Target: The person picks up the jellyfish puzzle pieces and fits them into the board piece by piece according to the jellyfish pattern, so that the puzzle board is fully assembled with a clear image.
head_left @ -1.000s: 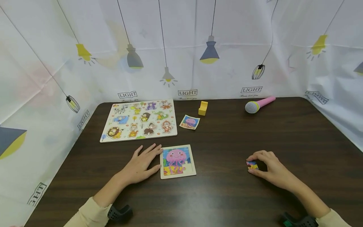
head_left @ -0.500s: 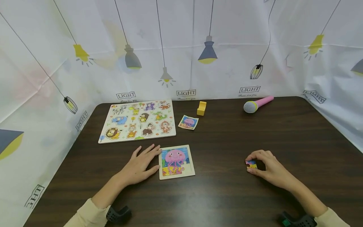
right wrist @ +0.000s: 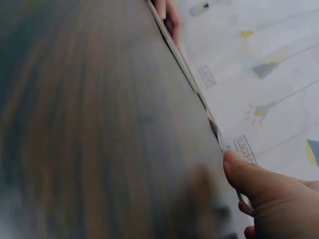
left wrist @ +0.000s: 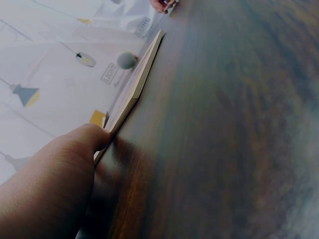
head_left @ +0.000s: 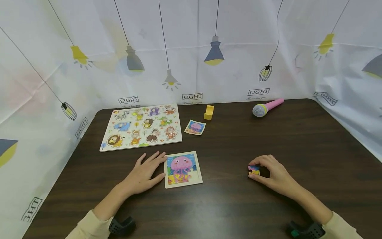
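Note:
A square jigsaw puzzle (head_left: 182, 166) with a pink jellyfish picture lies on the table in a pale wooden frame. Its lower right corner shows bare wood. My left hand (head_left: 143, 176) rests on the table with spread fingers, the index finger and thumb touching the frame's left edge. To the right of the puzzle, my right hand (head_left: 276, 174) pinches a small puzzle piece (head_left: 254, 170), pink and blue above and yellow below, between thumb and fingers. In the right wrist view the thumb (right wrist: 244, 172) covers most of that piece.
An animal peg puzzle board (head_left: 141, 127) lies at the back left. Beside it are a small jellyfish picture card (head_left: 195, 127) and a yellow block (head_left: 209, 113). A pink toy microphone (head_left: 267, 107) lies at the back right. A printed cloth hangs behind the table.
My right hand has moved a little left toward the jellyfish puzzle, still pinching the piece. The left hand keeps its place at the frame. The head view has shifted slightly.

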The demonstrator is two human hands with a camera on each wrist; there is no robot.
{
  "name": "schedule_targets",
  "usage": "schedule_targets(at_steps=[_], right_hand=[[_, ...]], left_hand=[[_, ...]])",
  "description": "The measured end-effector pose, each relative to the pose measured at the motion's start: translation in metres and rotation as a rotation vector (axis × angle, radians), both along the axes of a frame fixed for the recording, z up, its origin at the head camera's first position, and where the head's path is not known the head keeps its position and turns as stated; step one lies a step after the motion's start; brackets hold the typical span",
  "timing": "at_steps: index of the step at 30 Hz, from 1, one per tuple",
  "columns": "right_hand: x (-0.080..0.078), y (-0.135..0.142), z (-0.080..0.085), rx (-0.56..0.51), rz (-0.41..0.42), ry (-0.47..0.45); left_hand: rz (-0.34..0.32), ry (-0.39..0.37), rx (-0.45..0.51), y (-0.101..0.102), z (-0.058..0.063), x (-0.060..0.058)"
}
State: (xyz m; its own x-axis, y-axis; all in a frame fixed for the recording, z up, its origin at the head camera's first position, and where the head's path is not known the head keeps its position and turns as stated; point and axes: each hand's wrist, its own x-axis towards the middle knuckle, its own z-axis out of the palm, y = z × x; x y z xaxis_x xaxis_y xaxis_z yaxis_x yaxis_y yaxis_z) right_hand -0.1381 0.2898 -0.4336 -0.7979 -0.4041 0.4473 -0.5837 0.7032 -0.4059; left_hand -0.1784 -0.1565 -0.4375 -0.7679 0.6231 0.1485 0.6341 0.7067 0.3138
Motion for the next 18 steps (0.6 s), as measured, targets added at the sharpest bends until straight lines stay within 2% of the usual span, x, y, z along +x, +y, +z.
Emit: schedule_targets(at_steps=[10, 18], right_hand=[[-0.015, -0.043, 0.006, -0.029, 0.125, 0.025], [-0.025, -0.077, 0.011, -0.004, 0.183, -0.034]], left_hand=[[-0.011, 0.017, 0.009, -0.001, -0.003, -0.002], [-0.004, 0.013, 0.005, -0.002, -0.002, -0.001]])
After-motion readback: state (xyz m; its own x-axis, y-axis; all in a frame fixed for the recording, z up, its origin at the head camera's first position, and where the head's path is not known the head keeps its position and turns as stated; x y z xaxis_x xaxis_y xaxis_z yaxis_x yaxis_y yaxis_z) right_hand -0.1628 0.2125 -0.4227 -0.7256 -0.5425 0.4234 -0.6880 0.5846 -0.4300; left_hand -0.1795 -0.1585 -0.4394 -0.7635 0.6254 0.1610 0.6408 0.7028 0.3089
